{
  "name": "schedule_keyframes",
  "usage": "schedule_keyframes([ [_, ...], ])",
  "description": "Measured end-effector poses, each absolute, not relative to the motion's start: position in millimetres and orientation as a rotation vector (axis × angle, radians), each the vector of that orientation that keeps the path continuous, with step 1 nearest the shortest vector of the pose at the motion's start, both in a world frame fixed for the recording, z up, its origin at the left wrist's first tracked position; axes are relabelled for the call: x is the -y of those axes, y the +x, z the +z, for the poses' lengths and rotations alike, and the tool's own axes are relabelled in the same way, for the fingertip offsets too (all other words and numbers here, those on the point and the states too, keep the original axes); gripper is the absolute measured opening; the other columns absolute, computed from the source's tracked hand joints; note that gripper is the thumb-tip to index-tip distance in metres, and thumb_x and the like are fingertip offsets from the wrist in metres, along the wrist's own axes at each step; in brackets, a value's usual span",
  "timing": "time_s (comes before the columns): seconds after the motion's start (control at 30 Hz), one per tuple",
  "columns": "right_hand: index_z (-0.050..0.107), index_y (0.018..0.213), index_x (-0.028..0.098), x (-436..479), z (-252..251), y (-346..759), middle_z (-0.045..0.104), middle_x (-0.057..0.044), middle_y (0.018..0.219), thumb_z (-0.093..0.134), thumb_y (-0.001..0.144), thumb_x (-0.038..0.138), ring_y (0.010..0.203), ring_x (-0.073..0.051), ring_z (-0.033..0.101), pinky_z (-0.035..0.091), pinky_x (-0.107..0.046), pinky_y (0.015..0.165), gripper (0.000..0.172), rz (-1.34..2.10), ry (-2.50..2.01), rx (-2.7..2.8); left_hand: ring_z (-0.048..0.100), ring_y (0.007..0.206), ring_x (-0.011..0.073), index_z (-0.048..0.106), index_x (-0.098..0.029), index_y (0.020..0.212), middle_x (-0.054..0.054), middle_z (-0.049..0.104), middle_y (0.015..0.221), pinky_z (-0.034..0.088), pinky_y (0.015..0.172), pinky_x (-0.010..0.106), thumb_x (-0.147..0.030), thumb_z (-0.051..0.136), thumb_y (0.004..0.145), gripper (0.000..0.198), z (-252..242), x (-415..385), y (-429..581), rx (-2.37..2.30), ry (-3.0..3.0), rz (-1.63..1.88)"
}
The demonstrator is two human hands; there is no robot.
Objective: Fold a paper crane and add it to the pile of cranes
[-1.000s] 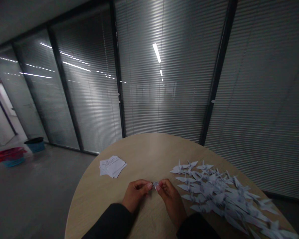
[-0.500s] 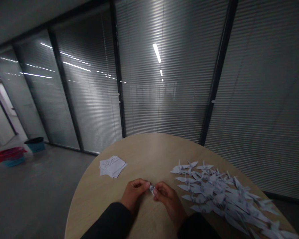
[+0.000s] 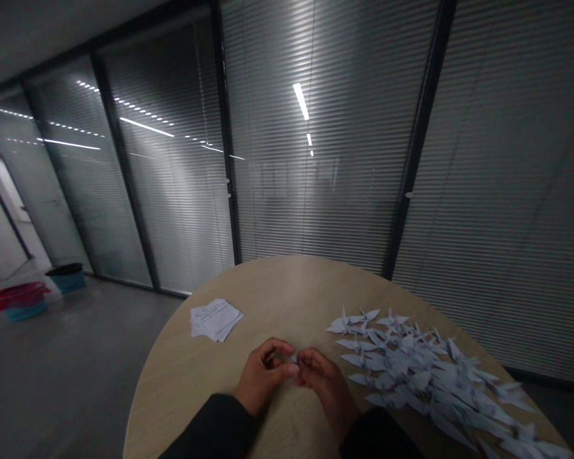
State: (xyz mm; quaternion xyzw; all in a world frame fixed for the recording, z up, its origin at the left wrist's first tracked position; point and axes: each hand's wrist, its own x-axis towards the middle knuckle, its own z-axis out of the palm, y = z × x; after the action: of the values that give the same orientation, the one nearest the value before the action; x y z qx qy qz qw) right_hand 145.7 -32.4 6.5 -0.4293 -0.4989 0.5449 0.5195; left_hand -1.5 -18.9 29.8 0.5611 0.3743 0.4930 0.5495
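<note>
A small folded piece of paper [image 3: 294,359] shows between my fingertips, mostly covered by them. My right hand [image 3: 321,376] is closed on it from the right. My left hand [image 3: 268,373] curls around its left side, thumb and forefinger bent toward each other with a gap between them, their tips at the paper. To the left on the round wooden table [image 3: 296,287] lies a stack of printed white paper sheets [image 3: 216,319]. Many folded paper cranes [image 3: 421,366] are spread across the table's right side.
Glass partitions with blinds [image 3: 316,210] stand just behind the table. On the floor at the far left are a bin with a red liner [image 3: 22,296] and a bin with a black liner [image 3: 67,278].
My left hand has shifted slightly up and right, its fingers more arched, and its thumb has come nearer my right hand. The folded paper is now more hidden.
</note>
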Motion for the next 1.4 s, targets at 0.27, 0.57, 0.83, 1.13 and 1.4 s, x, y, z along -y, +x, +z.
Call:
schedule_keyframes([
  [0.27,0.056,0.077,0.015,31.7,3.8,147.3,0.056,-0.003,0.075,0.068,0.06,0.055,0.069,-0.015,0.053,0.044,-0.027,0.067,0.045,1.328,-1.044,1.197,0.05,0.065,0.0117,0.061,-0.011,0.075,0.005,0.058,0.075,0.038,0.062,0.023,-0.039,0.079,0.053,0.04,28.3,18.7,-1.6,-0.906,1.364,1.1],
  [0.57,0.056,0.077,0.016,32.8,4.0,147.6,0.056,-0.003,0.074,0.065,0.065,0.054,0.069,-0.015,0.054,0.045,-0.027,0.068,0.042,1.292,-1.043,1.253,0.049,0.069,0.0118,0.06,-0.011,0.077,0.004,0.057,0.074,0.037,0.066,0.023,-0.043,0.076,0.06,0.04,30.9,21.1,-1.6,-0.858,1.326,1.133],
  [0.83,0.055,0.076,0.015,32.5,3.4,147.1,0.055,-0.001,0.071,0.066,0.065,0.051,0.066,-0.013,0.053,0.044,-0.026,0.066,0.039,1.308,-1.026,1.222,0.047,0.066,0.009,0.055,-0.011,0.072,0.001,0.054,0.067,0.035,0.064,0.021,-0.042,0.077,0.062,0.039,34.2,24.1,-0.2,-0.707,1.182,1.114],
  [1.13,0.055,0.076,0.015,37.9,13.2,145.4,0.059,-0.006,0.078,0.066,0.066,0.055,0.076,-0.018,0.056,0.047,-0.029,0.068,0.043,1.291,-0.989,1.255,0.048,0.063,0.01,0.054,-0.01,0.07,0.002,0.054,0.065,0.037,0.063,0.023,-0.051,0.07,0.065,0.044,32.0,20.2,-0.3,-0.813,1.274,1.172],
  [1.4,0.054,0.075,0.015,35.1,9.6,145.4,0.057,-0.004,0.075,0.067,0.063,0.058,0.072,-0.016,0.055,0.046,-0.028,0.066,0.047,1.265,-1.006,1.287,0.048,0.055,0.0085,0.05,-0.012,0.07,0.0,0.055,0.059,0.037,0.057,0.022,-0.057,0.07,0.061,0.05,28.1,14.3,-2.5,-0.871,1.199,1.271],
])
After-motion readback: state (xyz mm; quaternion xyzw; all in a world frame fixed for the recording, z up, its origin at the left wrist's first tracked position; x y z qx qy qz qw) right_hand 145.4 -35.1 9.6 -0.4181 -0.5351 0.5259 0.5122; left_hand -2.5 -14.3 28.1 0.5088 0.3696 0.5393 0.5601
